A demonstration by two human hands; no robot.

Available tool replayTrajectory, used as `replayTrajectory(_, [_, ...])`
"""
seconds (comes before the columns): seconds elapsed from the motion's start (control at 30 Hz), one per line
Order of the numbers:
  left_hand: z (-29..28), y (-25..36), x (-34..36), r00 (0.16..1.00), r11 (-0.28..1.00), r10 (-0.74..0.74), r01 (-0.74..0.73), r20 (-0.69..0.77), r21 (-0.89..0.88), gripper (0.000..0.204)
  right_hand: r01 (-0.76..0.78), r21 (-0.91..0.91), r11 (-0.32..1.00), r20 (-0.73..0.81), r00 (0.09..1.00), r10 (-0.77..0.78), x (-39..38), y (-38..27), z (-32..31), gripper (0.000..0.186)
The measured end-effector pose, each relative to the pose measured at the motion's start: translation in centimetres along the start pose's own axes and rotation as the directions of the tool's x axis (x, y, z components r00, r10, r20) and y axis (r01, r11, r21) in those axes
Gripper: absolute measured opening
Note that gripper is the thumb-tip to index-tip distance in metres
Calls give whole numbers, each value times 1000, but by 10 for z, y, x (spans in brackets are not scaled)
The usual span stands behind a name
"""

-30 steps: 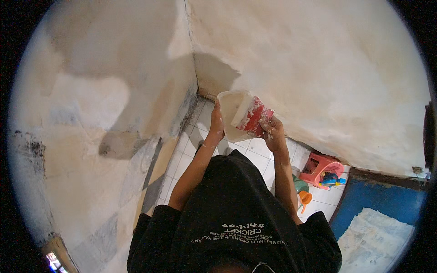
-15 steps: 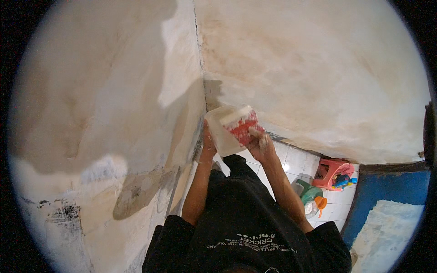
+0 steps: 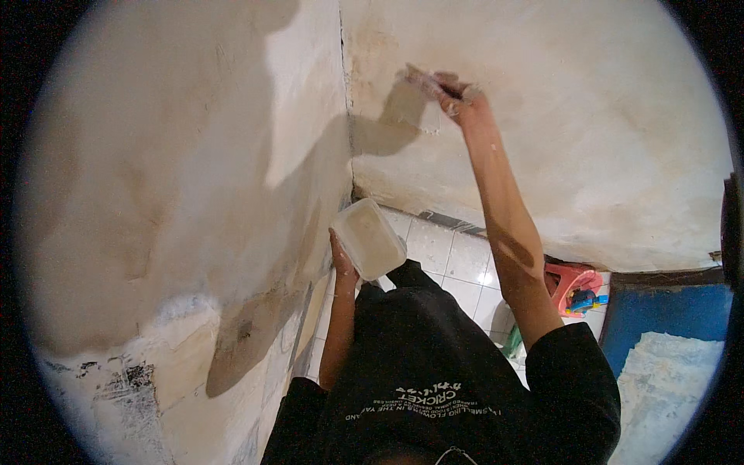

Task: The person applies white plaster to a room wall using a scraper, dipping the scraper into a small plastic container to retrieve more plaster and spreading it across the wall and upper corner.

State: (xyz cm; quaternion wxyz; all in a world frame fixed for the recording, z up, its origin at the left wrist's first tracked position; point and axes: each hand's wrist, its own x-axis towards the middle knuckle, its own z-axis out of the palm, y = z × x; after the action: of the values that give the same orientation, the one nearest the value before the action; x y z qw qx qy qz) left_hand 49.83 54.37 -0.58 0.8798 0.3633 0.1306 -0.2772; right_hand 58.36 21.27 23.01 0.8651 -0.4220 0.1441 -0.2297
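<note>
My left hand (image 3: 341, 260) is wrapped round the side of a white rectangular plastic tub (image 3: 350, 213), held low by the corner of two walls. Inside it is some off-white paste. My right hand (image 3: 467, 107), smeared with white, is raised to the right-hand wall (image 3: 581, 116). Its fingers grip a putty scraper (image 3: 423, 80), seen nearly edge-on, its blade at or close to the plaster; whether it touches I cannot tell. The scraper's shadow falls below it on the wall.
The left wall (image 3: 170, 155) is patchy, with dark bare spots lower down. White floor tiles (image 3: 465, 260) lie below. To the right are a red plastic stool (image 3: 564, 287) with a blue object on it, a partly hidden green item (image 3: 512, 339) and a blue panel (image 3: 659, 310).
My right hand has lifted the scraper from over the tub up to the right-hand wall. The tub has dropped slightly and tilted, so its inside shows.
</note>
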Motion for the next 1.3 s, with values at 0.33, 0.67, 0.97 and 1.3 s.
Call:
replayTrajectory(0.33, [22,15,-23,997,998,-53,52,-58,-33,68,-63,-386,920,-7,998,65,-64,87,-20,25])
replayTrajectory(0.67, [16,19,-29,1000,995,-7,10,30,-102,65,-94,161,982,-183,975,123,-25,13,8,30])
replayTrajectory(0.97, [1,6,-22,994,991,-84,90,64,-95,64,-46,-834,549,-7,997,74,-42,99,-41,23])
replayTrajectory(1.3, [19,18,-41,987,981,-99,118,124,-154,56,69,-112,991,-145,986,-85,-63,30,10,25])
